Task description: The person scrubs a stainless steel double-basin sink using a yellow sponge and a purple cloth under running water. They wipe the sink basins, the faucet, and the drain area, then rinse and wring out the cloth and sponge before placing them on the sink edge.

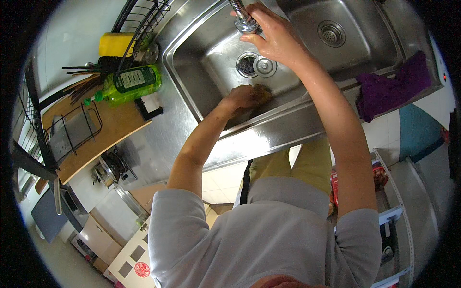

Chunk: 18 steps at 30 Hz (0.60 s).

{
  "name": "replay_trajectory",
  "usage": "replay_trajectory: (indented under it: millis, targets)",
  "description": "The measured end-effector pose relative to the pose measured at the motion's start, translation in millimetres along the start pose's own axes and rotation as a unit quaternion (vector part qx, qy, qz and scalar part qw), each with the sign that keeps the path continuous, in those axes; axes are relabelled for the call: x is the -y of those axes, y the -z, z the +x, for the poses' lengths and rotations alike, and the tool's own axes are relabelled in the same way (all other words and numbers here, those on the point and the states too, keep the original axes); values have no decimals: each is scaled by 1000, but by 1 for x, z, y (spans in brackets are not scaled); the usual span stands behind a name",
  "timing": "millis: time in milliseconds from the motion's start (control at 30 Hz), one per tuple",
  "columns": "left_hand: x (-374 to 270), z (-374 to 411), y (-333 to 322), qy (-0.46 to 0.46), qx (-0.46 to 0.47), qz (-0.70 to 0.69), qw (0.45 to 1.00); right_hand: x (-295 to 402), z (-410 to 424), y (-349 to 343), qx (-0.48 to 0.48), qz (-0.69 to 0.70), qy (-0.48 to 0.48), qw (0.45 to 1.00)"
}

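My left hand [242, 97] is low in the left basin of a stainless steel sink [196, 66], closed around a yellowish-brown scrubbing pad [263, 93] near the basin's front wall. Wet-looking, my right hand [275, 34] wraps the head of a metal faucet with a ribbed neck [246, 23], fingers behind it and thumb below. Under the faucet lies a round metal strainer [265, 66], partly over the drain opening [246, 64]. Dark matter shows inside that opening. The pad is partly hidden by my left hand.
A green dish soap bottle [133, 84] lies tilted left of the sink, by a yellow sponge [116, 44] and a black wire rack [144, 21]. A purple cloth [394, 86] drapes over the right counter edge. The second basin [354, 54] has its own drain strainer [331, 34].
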<state>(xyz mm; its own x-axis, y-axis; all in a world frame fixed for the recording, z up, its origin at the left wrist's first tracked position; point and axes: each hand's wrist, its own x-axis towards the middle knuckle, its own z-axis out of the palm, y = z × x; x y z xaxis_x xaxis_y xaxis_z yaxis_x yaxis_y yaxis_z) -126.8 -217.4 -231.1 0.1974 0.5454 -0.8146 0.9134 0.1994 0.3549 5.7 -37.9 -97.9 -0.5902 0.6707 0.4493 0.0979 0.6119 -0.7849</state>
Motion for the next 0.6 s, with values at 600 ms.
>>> replay_trajectory:
  millis: [600]
  targets:
    - [34, 90, 6, 64, -413, -197, 887, -69, -97, -57, 94, 25, -296, 950]
